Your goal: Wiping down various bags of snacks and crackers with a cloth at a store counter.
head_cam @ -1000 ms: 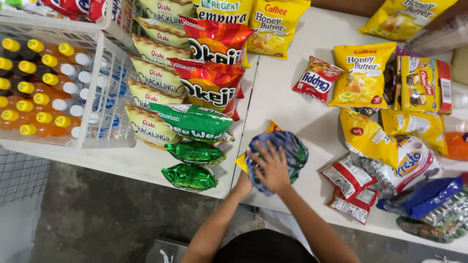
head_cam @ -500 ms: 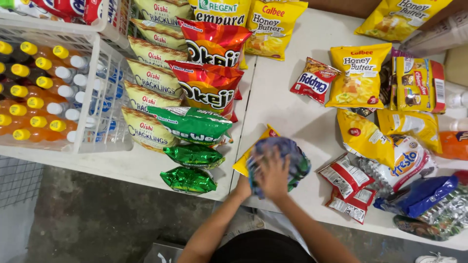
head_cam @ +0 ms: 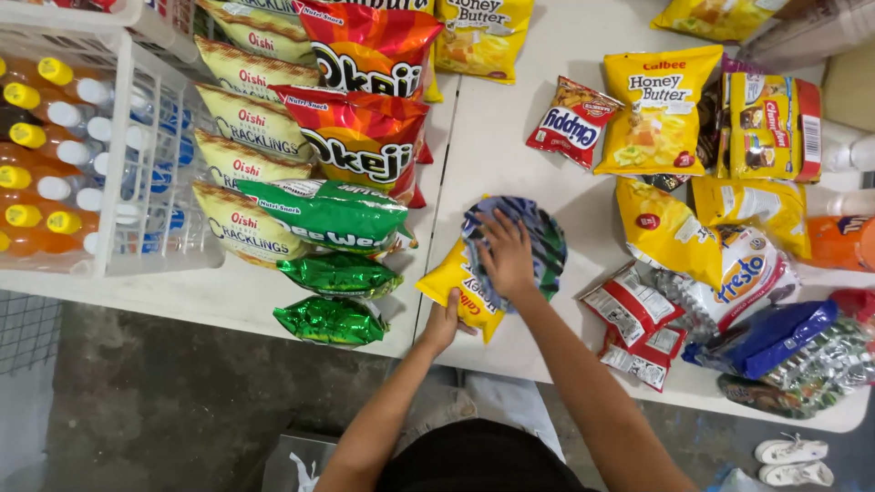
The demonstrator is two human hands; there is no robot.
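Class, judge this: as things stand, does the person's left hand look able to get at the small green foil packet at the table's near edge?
Probably yes. The left hand grips the yellow snack bag, and the small green foil packet lies just beside it at the table edge, with nothing between; it would need to let go first.

Two white surfaces [head_cam: 510, 137] are set edge to edge, a narrow seam [head_cam: 439, 182] running between them. Below them a grey concrete floor [head_cam: 164, 401] is seen, stained and dull. A wire grid [head_cam: 23, 333] is visible at lower left. Even, soft light is cast throughout.
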